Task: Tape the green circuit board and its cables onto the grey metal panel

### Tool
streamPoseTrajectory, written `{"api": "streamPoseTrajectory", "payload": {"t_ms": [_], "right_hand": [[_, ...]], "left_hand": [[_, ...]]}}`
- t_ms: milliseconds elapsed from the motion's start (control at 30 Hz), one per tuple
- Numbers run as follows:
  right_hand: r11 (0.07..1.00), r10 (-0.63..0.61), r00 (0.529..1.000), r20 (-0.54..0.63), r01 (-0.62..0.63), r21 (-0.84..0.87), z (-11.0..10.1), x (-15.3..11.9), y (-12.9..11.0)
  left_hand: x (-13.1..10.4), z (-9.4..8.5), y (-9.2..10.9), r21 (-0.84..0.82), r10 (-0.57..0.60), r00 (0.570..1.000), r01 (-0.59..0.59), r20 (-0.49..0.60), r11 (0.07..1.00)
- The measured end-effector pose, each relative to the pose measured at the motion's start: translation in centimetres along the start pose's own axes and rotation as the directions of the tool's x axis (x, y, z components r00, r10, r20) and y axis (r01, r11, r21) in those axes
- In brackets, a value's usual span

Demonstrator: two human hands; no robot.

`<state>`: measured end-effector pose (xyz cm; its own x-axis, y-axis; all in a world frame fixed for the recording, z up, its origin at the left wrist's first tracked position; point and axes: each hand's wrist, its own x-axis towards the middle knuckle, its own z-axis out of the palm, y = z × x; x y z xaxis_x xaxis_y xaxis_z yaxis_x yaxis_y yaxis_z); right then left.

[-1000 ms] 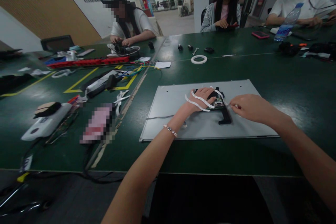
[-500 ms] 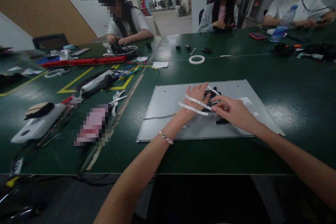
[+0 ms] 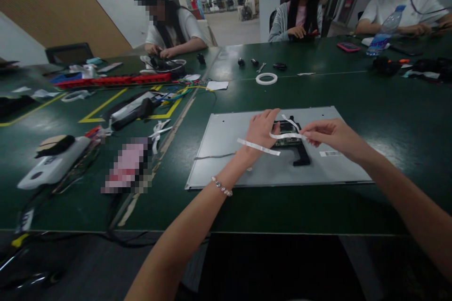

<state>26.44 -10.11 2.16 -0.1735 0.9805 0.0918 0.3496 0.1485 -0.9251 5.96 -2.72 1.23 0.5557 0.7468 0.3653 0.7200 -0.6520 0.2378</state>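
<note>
My left hand (image 3: 262,130) rests over the grey panel (image 3: 226,169), its fingers stretched beside a black bracket (image 3: 301,154) with a circuit board (image 3: 287,140). One white strip (image 3: 259,146) lies across the back of my left wrist. Between its thumb side and my right hand (image 3: 323,134) runs another white strip (image 3: 286,136), its right end pinched in my right fingers. A third strip (image 3: 291,122) slants over the bracket up to the right fingertips; whether they hold it too, I cannot tell.
Beyond the panel lies a white tape roll (image 3: 266,78). To the left are a phone-like pink item (image 3: 127,164), a white device (image 3: 52,164) and cables. Across the table sit three people, near a plastic bottle (image 3: 384,33).
My right hand has moved right and slightly up, drawing one white strip off the back of my left hand. More of the bracket and board shows. The left hand stays nearly in place.
</note>
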Motion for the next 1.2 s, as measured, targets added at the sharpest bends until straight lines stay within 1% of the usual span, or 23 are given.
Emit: {"api": "streamPoseTrajectory", "payload": {"t_ms": [100,167,233,300,333,433,533,633,700,733,767,833,900,967,1033,1200], "right_hand": [[0.992,0.048,0.994,0.101,-0.036,-0.119,-1.5,0.3,0.9],[0.985,0.088,0.983,0.159,-0.063,-0.161,-1.9,0.4,1.6],[0.975,0.134,0.969,0.205,-0.092,-0.201,-2.2,0.5,2.1],[0.963,0.168,0.961,0.218,-0.112,-0.247,-2.4,0.6,2.4],[0.956,0.18,0.959,0.219,-0.118,-0.27,-2.6,0.6,2.5],[0.935,0.206,0.952,0.227,-0.122,-0.334,-3.2,0.7,2.6],[0.905,0.212,0.948,0.236,-0.1,-0.413,-3.5,0.7,2.8],[0.859,0.189,0.955,0.229,-0.047,-0.51,-3.1,0.6,2.7],[0.805,0.155,0.958,0.241,0.019,-0.593,-2.4,0.5,2.6],[0.76,0.135,0.961,0.243,0.057,-0.648,-2.1,0.4,2.4],[0.698,0.115,0.965,0.235,0.09,-0.711,-1.7,0.3,2.3],[0.539,0.078,0.978,0.192,0.12,-0.834,-0.8,0.0,1.9],[0.384,0.061,0.991,0.116,0.084,-0.92,-0.1,-0.3,1.6],[0.284,0.082,0.996,0.045,0.02,-0.959,0.3,-0.6,1.5],[0.234,0.12,0.993,-0.008,-0.036,-0.972,0.4,-0.8,1.4],[0.189,0.159,0.986,-0.051,-0.081,-0.979,-0.1,-1.1,1.4]], "left_hand": [[0.1,-0.7,-0.6,-0.07,0.018,0.997,-0.024,-0.081,0.997],[0.0,-1.0,-0.5,-0.097,0.025,0.991,-0.038,-0.135,0.995],[-0.2,-1.2,0.1,-0.144,0.07,0.989,-0.088,-0.127,0.986],[-0.5,-1.1,0.7,-0.218,0.163,0.984,-0.174,-0.067,0.96],[-0.6,-1.0,1.1,-0.259,0.223,0.974,-0.223,-0.028,0.94],[-1.0,-0.6,1.9,-0.341,0.375,0.923,-0.326,0.087,0.882],[-1.2,-0.1,2.4,-0.331,0.447,0.871,-0.368,0.206,0.869],[-1.3,0.3,2.5,-0.268,0.467,0.829,-0.395,0.308,0.879],[-1.4,0.5,2.6,-0.242,0.466,0.819,-0.403,0.336,0.883],[-1.4,0.5,2.6,-0.235,0.465,0.818,-0.405,0.339,0.884],[-1.4,0.5,2.7,-0.23,0.464,0.819,-0.406,0.337,0.885],[-1.5,0.5,2.7,-0.212,0.456,0.824,-0.406,0.336,0.889],[-1.5,0.5,2.8,-0.186,0.443,0.829,-0.402,0.342,0.896],[-1.6,0.5,2.9,-0.159,0.434,0.829,-0.404,0.353,0.901],[-1.7,0.5,3.0,-0.136,0.434,0.826,-0.414,0.36,0.9],[-1.8,0.1,3.1,-0.112,0.433,0.815,-0.424,0.385,0.899]]}}
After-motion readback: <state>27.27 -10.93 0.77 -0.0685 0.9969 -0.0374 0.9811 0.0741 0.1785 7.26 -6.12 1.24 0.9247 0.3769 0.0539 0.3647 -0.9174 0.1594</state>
